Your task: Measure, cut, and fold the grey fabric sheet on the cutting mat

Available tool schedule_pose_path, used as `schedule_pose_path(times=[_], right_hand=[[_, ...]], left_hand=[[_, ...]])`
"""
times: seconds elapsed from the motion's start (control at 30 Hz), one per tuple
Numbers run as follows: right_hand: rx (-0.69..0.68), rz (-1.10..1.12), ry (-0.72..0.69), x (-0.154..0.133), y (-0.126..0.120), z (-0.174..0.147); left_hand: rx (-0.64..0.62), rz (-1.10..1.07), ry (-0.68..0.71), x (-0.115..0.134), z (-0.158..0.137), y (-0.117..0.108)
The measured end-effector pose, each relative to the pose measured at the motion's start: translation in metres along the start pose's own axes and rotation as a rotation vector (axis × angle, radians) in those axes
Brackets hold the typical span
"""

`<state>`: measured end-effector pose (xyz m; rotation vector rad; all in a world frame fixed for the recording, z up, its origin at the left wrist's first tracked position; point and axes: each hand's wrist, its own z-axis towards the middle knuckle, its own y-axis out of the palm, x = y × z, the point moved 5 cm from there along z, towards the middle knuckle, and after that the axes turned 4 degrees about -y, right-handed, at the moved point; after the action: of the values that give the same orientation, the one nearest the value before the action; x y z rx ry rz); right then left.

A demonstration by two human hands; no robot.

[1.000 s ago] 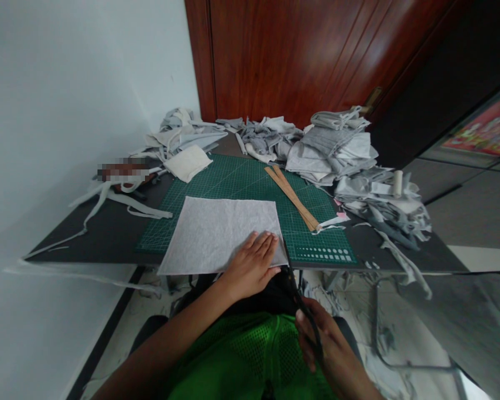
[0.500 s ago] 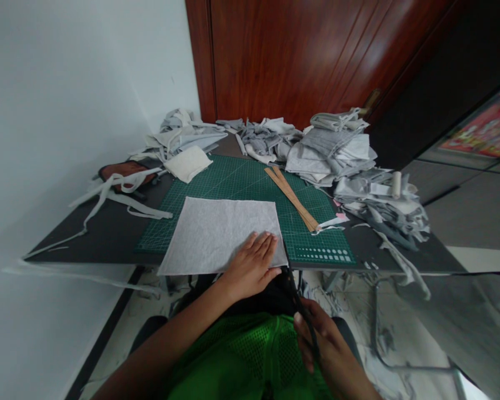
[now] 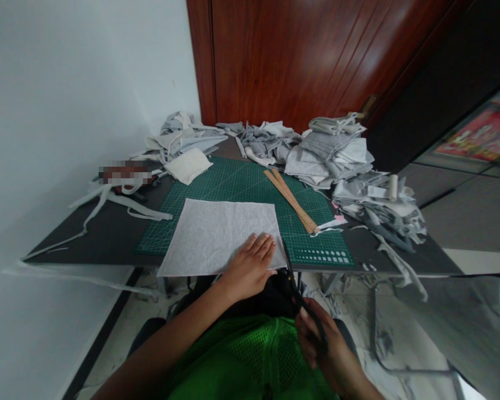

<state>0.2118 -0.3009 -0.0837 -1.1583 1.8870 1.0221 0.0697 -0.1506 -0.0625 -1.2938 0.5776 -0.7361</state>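
Observation:
A light grey rectangle of cloth (image 3: 216,233) lies flat across the green cutting mat (image 3: 241,178), its near edge hanging slightly past the table's front. My left hand (image 3: 252,264) rests on the cloth's near right corner, fingers stretched out and palm down. In my right hand (image 3: 316,333) are black-handled scissors (image 3: 294,283), gripped by the handles below the table edge. Their dark blades point away from me along the cloth's right edge, right beside my left hand. Whether the blades touch the cloth I cannot tell.
Two crossed wooden rulers (image 3: 294,203) lie on the mat's right side. Piles of grey folded cloth (image 3: 329,153) and scraps (image 3: 383,203) line the back and right. At the left are more cloths (image 3: 187,164) and pale fabric strips (image 3: 94,214). The dark table (image 3: 120,244) ends close to my body.
The scissors' handles have spread and my right hand has shifted slightly, with the blades still along the cloth's right edge. My left hand stays flat on the cloth.

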Motion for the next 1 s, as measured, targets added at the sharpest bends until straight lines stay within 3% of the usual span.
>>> schedule_pose_path(times=[0.5, 1.0], right_hand=[[-0.078, -0.155, -0.071, -0.018, 0.012, 0.011], [-0.051, -0.199, -0.098, -0.012, 0.011, 0.010]], left_hand=[[0.005, -0.010, 0.007, 0.001, 0.000, -0.004], [0.023, 0.003, 0.009, 0.001, -0.001, -0.002]])
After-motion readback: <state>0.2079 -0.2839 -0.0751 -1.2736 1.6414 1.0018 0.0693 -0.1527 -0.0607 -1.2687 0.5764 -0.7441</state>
